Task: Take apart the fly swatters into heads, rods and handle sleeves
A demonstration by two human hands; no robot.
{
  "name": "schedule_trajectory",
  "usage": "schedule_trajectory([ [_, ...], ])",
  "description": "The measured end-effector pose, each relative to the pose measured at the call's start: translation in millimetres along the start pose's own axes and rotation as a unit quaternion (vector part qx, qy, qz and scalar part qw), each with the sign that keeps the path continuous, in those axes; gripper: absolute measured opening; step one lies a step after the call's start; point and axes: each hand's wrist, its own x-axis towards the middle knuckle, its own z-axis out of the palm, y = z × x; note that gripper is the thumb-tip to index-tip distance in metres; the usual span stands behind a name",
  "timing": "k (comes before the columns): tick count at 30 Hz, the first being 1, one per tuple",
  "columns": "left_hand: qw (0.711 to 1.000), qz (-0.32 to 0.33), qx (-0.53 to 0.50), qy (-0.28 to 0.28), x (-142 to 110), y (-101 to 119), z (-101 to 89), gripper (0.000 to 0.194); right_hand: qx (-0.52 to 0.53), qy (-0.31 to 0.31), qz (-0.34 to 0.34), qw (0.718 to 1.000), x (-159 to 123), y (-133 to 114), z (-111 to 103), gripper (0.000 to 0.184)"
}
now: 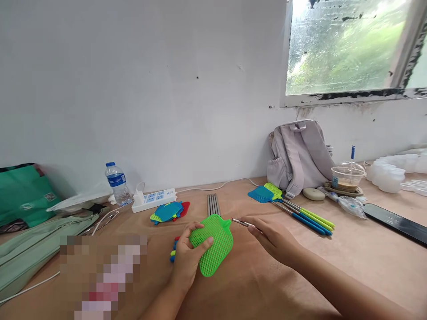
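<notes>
Pinched between the thumb and fingers of my left hand (187, 252) is a bright green fly swatter head (220, 244), its short neck pointing up and right. My right hand (271, 238) is closed on a thin metal rod (241, 222). The rod's tip is at the neck's opening; whether they touch I cannot tell. Just behind the green head lie several metal rods (213, 203) side by side. A small pile of blue, yellow-green and red swatter heads (168, 212) rests farther left. Coloured ends (172, 256) peek out beside my left wrist, mostly hidden.
At right lie several fly swatters (293, 211) with blue or yellow-green handles. Behind them stand a grey backpack (300, 155) and a drink cup (348, 175); a phone (396, 222) lies nearer. A power strip (154, 200) and water bottle (118, 184) are at back left.
</notes>
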Motion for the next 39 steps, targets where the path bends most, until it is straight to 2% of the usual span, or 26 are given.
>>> schedule_trajectory([
  [7,0.999,-0.038,-0.013,-0.009,0,3,-0.7,0.042,-0.140,-0.058,-0.019,0.988,-1,0,-1,0.035],
  [20,0.998,-0.047,0.026,-0.032,4,0,-6.7,0.041,-0.164,-0.049,-0.057,0.984,0,2,0,0.032],
  [27,0.998,-0.048,0.022,-0.036,-1,9,-4.6,0.074,-0.220,-0.065,-0.139,0.963,0,8,-6,0.025],
  [29,0.996,-0.066,0.018,-0.054,-3,10,-3.3,0.074,-0.205,-0.066,-0.146,0.966,-1,10,-6,0.022],
  [34,0.983,-0.133,-0.001,-0.128,-8,8,-1.6,0.071,-0.176,-0.048,-0.113,0.977,-6,11,0,0.010],
  [39,0.984,-0.107,0.020,-0.142,-12,8,-1.0,0.064,-0.188,-0.051,-0.105,0.975,-9,13,4,0.009],
])
